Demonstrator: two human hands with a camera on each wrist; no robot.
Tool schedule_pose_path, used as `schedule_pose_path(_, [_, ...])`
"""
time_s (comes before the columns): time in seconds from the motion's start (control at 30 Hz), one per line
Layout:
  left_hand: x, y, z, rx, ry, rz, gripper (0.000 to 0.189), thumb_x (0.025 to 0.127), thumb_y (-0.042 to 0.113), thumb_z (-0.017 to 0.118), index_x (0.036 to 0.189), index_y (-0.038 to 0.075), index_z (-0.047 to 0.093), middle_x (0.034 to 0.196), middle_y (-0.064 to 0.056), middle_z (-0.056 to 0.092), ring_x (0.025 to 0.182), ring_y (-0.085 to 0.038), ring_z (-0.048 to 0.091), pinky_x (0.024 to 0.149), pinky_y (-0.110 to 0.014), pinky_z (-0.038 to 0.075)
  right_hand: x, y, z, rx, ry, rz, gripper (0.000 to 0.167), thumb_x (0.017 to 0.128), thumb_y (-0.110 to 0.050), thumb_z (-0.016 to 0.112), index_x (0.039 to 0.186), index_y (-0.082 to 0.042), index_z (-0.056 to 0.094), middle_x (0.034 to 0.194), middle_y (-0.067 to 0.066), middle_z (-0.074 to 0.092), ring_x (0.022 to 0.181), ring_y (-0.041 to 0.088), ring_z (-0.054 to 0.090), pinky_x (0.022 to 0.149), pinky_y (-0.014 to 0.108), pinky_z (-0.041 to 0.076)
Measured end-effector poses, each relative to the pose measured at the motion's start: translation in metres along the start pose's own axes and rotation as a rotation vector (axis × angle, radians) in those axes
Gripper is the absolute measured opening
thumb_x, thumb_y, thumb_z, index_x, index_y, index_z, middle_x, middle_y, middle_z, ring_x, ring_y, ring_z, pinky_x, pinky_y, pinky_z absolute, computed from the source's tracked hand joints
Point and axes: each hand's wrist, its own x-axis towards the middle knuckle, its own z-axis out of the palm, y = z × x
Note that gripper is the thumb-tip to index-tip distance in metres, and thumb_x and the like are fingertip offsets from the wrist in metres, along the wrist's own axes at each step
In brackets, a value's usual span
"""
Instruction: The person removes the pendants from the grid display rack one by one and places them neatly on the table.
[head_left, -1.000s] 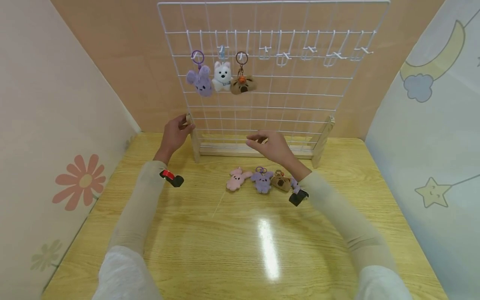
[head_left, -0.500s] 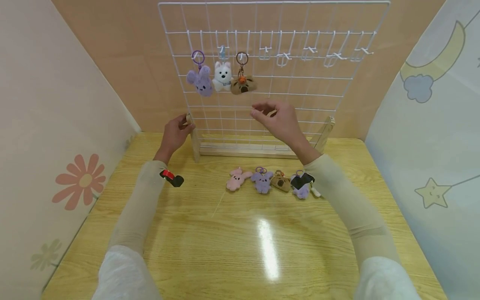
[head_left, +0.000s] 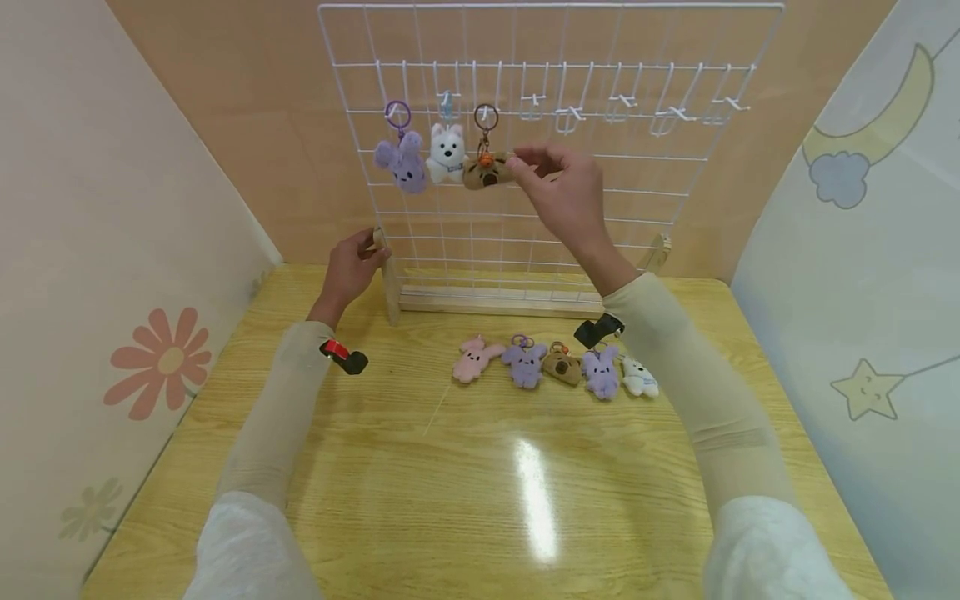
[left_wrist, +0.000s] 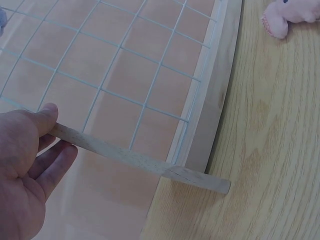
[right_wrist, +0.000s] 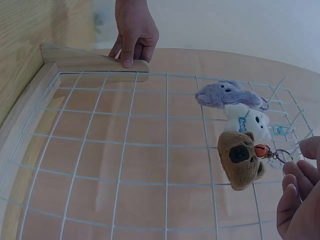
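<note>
My left hand (head_left: pixel 354 265) pinches the top of the wooden side post (left_wrist: pixel 125 155) of a white wire grid rack (right_wrist: pixel 167 185), thumb on one side and fingers on the other. Level with a brown bear keychain (head_left: pixel 487 170) is my right hand (head_left: pixel 566 190), its loosely bent fingers holding nothing. The fingertips overlap the bear's right edge in the head view; contact is not clear. The bear hangs by a dark ring with an orange bell (right_wrist: pixel 261 150). Left of it hang a white dog keychain (head_left: pixel 447 153) and a purple rabbit keychain (head_left: pixel 405 162).
Several white hooks (head_left: pixel 573 114) line the grid to the right. On the wooden table (head_left: pixel 420 500) lie a pink rabbit keychain (head_left: pixel 474 362), two purple ones (head_left: pixel 523 365), a brown bear keychain (head_left: pixel 562 365) and a white dog keychain (head_left: pixel 639 377). Patterned panels flank the table.
My right hand has risen from low on the grid up to the hanging brown bear. The left hand stays on the post, and the hanging keychains look unmoved.
</note>
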Motion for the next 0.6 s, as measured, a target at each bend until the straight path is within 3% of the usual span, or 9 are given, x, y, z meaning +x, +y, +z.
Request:
schedule_pose_path(0.27, [-0.001,0.001,0.000,0.004,0.006,0.010,0.056,0.105,0.023,0.062,0.154,0.003,0.044,0.152,-0.018,0.051,0.133,-0.035,0.057,0.104,-0.049,0.053,0.019,-0.002,0.008,0.033,0.028,0.034,0.030,0.096,-0.028,0.075,0.118,-0.007,0.078,0.112,0.004,0.077,0.081,0.011,0.063,0.067,0.021,0.050])
schedule_pose_path(0.6, [-0.001,0.001,-0.001,0.021,0.005,0.014,0.056,0.104,0.024,0.063,0.154,0.005,0.045,0.152,-0.017,0.051,0.132,-0.033,0.058,0.103,-0.047,0.054,0.031,-0.006,0.023,0.034,0.073,0.047,0.026,0.095,-0.029,0.076,0.112,-0.010,0.080,0.105,0.002,0.078,0.079,0.009,0.066,0.072,0.019,0.054])
